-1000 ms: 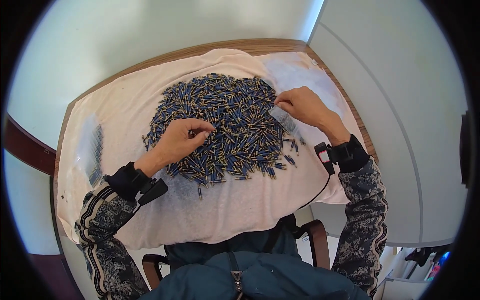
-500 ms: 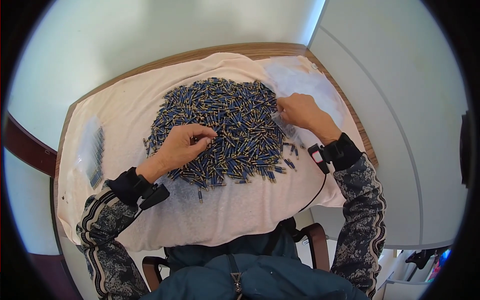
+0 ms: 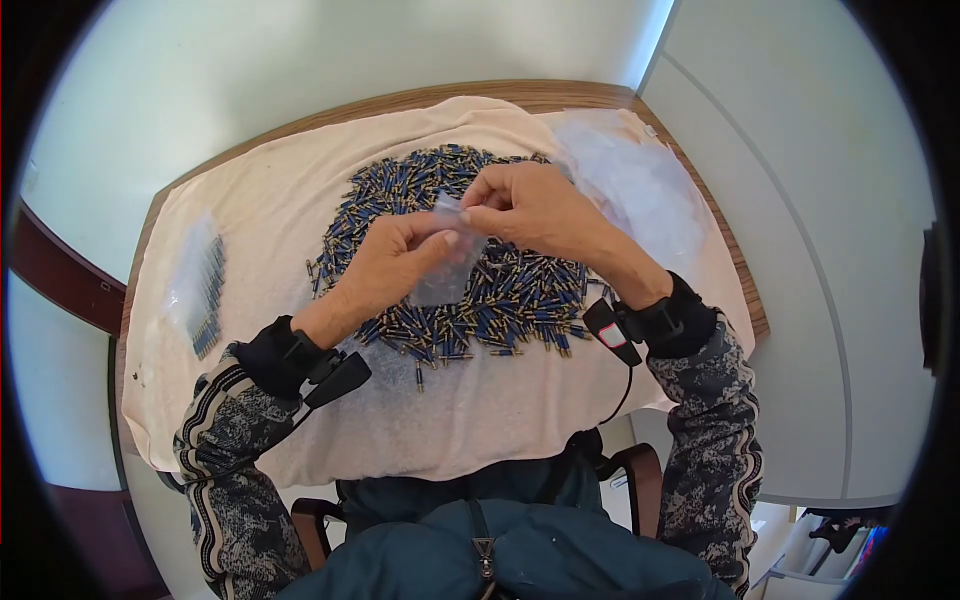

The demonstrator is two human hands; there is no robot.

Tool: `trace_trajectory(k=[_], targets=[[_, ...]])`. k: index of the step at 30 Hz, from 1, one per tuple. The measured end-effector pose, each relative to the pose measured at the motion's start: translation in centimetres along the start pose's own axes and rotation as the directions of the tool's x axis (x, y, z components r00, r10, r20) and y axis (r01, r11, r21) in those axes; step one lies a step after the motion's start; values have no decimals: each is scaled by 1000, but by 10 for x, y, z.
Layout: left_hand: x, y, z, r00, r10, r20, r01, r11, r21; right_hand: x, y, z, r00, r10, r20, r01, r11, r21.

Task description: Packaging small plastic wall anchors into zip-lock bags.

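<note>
Between my two hands hangs a small clear plastic bag (image 3: 447, 278), held near its upper edge over the heap. My left hand (image 3: 388, 262) pinches its left side with thumb and forefinger. At its top right corner, the fingers of my right hand (image 3: 530, 212) are closed on the same bag. Whether anything lies inside it I cannot tell. Below and around both hands spreads a large pile of small blue cylindrical pieces with brass-coloured ends (image 3: 530, 300), which look like connectors.
A pale pink cloth (image 3: 480, 420) covers the wooden table (image 3: 560, 95). Several clear bags (image 3: 640, 190) lie at the far right. On the left are filled bags with rows of the blue pieces (image 3: 205, 295). White walls stand behind and to the right.
My right hand has come left from the pile's right edge, bringing the clear bag over the heap. My left hand has moved slightly right and up and now grips the bag too.
</note>
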State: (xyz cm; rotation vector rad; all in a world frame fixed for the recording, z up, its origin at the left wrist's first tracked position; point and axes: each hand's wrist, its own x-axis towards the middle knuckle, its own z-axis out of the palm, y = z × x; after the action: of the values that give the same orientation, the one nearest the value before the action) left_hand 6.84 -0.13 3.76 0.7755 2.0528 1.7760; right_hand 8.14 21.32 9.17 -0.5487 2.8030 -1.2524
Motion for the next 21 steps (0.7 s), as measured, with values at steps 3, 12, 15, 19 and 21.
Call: trace_trajectory(k=[3, 12, 15, 19, 21], targets=[[-6, -17, -15, 998, -51, -42, 49, 998, -30, -3, 9, 4, 1000, -1, -9, 2, 998, 64], [-28, -44, -32, 979, -173, -107, 130, 937, -323, -32, 53, 13, 996, -38, 86, 58, 971, -232], [-32, -47, -29, 983, -158, -96, 112, 923, -369, -32, 52, 24, 994, -39, 99, 70, 940, -334], [-31, -44, -25, 984, -162, -69, 122, 910, -397, -21, 58, 28, 990, -135, 48, 141, 870, -473], [-30, -44, -25, 982, -177, -62, 136, 902, -410, -15, 65, 26, 934, -333, -130, 254, 875, -413]])
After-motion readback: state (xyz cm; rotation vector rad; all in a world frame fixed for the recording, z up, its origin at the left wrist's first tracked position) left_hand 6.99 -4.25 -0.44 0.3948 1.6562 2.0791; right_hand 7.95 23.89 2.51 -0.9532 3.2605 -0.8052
